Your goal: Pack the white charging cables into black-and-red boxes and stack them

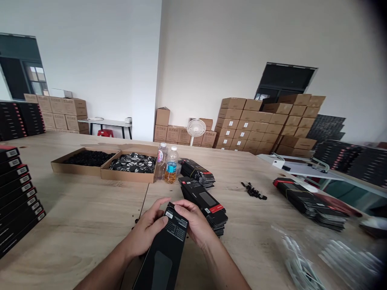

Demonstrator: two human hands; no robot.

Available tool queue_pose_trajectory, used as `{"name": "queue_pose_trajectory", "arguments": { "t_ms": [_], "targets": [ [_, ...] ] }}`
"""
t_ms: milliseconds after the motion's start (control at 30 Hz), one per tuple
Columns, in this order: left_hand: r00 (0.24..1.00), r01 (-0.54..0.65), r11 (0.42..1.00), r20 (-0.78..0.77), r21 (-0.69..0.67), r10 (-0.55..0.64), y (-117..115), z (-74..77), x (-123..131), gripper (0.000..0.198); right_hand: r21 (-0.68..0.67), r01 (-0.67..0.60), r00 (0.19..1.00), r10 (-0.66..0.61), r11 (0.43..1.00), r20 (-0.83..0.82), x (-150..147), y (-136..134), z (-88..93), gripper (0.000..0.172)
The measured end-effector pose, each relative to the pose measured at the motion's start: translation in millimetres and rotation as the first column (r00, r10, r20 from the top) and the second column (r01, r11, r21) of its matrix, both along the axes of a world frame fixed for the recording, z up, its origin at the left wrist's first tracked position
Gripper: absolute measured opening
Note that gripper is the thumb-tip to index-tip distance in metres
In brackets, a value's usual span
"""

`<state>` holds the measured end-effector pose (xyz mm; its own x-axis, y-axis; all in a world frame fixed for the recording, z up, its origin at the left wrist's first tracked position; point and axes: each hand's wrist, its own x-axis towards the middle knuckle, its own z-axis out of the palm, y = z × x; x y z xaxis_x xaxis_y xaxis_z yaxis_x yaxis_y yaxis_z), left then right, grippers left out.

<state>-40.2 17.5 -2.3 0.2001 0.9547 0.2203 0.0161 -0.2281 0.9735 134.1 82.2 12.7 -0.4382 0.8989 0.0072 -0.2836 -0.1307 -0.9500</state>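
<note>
Here, your wooden table (90,217) fronts white walls; behind the black box (165,251) clamped by your left hand (148,229) and right hand (195,223), two cardboard trays (105,171) hold dark parts.

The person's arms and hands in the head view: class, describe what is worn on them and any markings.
Both forearms are bare, with no sleeves in view. The left hand and right hand wear no gloves; no rings, watch or markings can be seen.
</note>
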Motion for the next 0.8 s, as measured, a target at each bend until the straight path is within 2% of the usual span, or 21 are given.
{"name": "queue_pose_trajectory", "arguments": {
  "t_ms": [167,333,533,633,733,800],
  "targets": [
    [0.998,0.008,1.000,0.068,0.006,-0.008,-0.4,2.3,2.1,0.048,0.027,0.001,1.000,-0.001,1.000,-0.004,-3.6,-1.0,0.3,0.029],
    [0.984,-0.030,0.999,0.175,-0.019,0.032,0.6,2.3,5.0,0.051,0.053,-0.037,0.999,0.037,0.998,0.012,-5.6,-5.8,6.2,0.031],
    [0.942,-0.069,0.996,0.325,-0.058,0.084,-0.9,1.6,4.9,0.059,0.210,-0.215,0.972,0.186,0.954,0.146,4.6,-11.4,10.0,0.041],
    [0.934,-0.055,0.996,0.349,-0.069,0.076,-0.1,2.2,4.7,0.058,0.215,-0.266,0.958,0.233,0.940,0.168,7.5,-12.3,9.7,0.044],
    [0.939,-0.147,0.989,0.311,-0.034,0.150,2.4,4.4,6.7,0.051,0.166,-0.195,0.981,0.193,0.967,0.026,5.9,-6.4,9.6,0.048],
    [0.934,-0.229,0.973,0.283,0.011,0.216,3.5,5.9,9.6,0.045,0.141,-0.057,0.995,0.067,0.988,-0.073,7.5,1.0,10.0,0.054]
  ]
}}
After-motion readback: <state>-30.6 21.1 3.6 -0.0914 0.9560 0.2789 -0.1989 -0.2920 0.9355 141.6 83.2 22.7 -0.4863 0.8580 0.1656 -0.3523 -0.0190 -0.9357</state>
